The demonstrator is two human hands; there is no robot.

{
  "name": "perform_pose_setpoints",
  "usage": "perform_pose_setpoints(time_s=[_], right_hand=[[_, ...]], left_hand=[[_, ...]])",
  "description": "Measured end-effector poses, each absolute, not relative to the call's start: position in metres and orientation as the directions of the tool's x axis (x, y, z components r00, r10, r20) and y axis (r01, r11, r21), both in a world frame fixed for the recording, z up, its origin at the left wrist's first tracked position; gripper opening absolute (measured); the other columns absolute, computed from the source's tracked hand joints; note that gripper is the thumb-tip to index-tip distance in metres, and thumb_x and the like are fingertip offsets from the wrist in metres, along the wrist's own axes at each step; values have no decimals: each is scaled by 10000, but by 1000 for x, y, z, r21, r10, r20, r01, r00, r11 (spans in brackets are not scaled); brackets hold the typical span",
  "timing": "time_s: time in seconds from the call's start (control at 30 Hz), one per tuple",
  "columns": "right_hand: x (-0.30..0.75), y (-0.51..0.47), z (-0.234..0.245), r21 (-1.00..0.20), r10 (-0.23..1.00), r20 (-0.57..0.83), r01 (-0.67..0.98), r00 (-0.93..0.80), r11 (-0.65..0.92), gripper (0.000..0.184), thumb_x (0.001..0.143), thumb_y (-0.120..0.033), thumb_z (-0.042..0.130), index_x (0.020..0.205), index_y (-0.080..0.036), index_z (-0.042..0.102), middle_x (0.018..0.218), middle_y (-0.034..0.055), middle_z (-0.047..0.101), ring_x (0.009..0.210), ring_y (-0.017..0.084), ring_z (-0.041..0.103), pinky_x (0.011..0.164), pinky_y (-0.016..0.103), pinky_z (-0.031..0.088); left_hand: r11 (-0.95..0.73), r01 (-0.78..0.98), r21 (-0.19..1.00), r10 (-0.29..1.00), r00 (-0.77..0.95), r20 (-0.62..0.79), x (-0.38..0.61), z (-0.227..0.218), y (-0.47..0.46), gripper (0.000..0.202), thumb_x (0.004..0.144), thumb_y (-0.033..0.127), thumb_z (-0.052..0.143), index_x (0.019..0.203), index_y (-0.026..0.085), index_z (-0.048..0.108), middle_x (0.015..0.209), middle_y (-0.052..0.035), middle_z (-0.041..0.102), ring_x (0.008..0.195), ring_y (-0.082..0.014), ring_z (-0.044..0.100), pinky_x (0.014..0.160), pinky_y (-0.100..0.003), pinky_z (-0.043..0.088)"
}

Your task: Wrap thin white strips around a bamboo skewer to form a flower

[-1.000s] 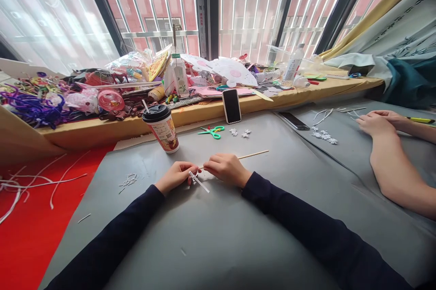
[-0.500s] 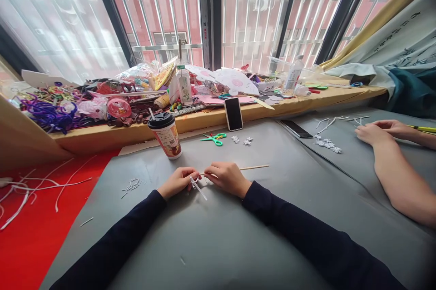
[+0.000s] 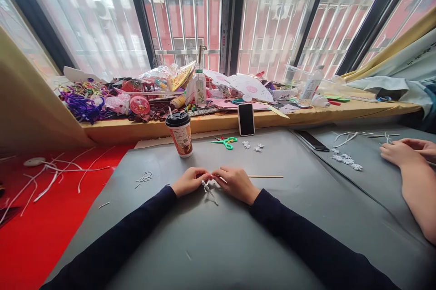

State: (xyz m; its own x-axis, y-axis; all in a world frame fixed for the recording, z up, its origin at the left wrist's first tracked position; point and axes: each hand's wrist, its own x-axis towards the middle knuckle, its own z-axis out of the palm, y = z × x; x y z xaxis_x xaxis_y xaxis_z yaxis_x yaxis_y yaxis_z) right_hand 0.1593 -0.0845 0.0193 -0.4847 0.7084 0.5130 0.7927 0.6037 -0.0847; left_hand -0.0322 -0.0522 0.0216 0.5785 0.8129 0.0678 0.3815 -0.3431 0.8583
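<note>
My left hand (image 3: 191, 182) pinches a white pipe cleaner (image 3: 211, 194), whose loose ends hang below the fingertips over the grey table. My right hand (image 3: 237, 183) is closed round a thin wooden stick (image 3: 267, 176), which sticks out to the right past the knuckles. Both sets of fingertips meet where the pipe cleaner and stick come together, and that spot is mostly hidden. Beyond the hands lie two small white fuzzy flower shapes (image 3: 259, 147) and green-handled scissors (image 3: 227, 142). To the left is a little heap of short white pieces (image 3: 144, 178).
A lidded paper cup (image 3: 180, 137) and a propped phone (image 3: 246, 119) stand at the back. Craft clutter fills the sill (image 3: 211, 122). At right, another person's hands (image 3: 402, 151) work near a flat phone (image 3: 311, 140) and white flower shapes (image 3: 347, 162). Long white pipe cleaners (image 3: 51, 176) lie on red cloth.
The view has swung left, so everything sits farther right in the picture. My fingertips have come together, closing the small gap between the hands. The pipe cleaner's hanging ends have turned slightly.
</note>
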Motion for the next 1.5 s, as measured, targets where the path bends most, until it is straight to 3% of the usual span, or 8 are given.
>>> perform_pose_setpoints(time_s=[0.57, 0.97, 1.27, 1.5], right_hand=[[159, -82, 18, -43, 708, 480, 792, -518, 609, 289, 904, -326, 316, 914, -240, 592, 764, 10, 563, 613, 91, 476, 536, 247, 196], [157, -86, 22, -18, 715, 417, 782, -561, 623, 349, 870, -206, 364, 1200, -296, 430, 862, 3, 572, 647, 93, 513, 539, 230, 252], [156, -85, 22, -67, 752, 425, 811, -504, 581, 285, 886, -233, 335, 1117, -293, 490, 828, -8, 588, 651, 101, 532, 539, 229, 255], [156, -85, 22, -113, 736, 468, 793, -489, 599, 271, 902, -259, 324, 1093, -269, 517, 818, 1, 593, 700, 96, 542, 578, 212, 287]], left_hand=[[-320, 450, 834, 860, 507, 57, -28, 20, -54, 361, 773, 435, 447, 768, 114, 611, 567, 12, 525, 484, -77, 409, 473, -193, 323], [-312, 369, 875, 859, 503, 94, -26, 20, -56, 313, 779, 388, 446, 751, 117, 599, 629, 4, 551, 466, -61, 403, 452, -184, 316], [-187, 267, 945, 915, 397, 69, -21, 13, -56, 349, 721, 433, 529, 828, 112, 612, 687, -14, 579, 408, -38, 389, 424, -193, 318], [-110, 173, 979, 931, 363, 41, -20, 11, -56, 340, 692, 430, 578, 797, 106, 573, 606, 21, 509, 413, -36, 390, 426, -183, 323]])
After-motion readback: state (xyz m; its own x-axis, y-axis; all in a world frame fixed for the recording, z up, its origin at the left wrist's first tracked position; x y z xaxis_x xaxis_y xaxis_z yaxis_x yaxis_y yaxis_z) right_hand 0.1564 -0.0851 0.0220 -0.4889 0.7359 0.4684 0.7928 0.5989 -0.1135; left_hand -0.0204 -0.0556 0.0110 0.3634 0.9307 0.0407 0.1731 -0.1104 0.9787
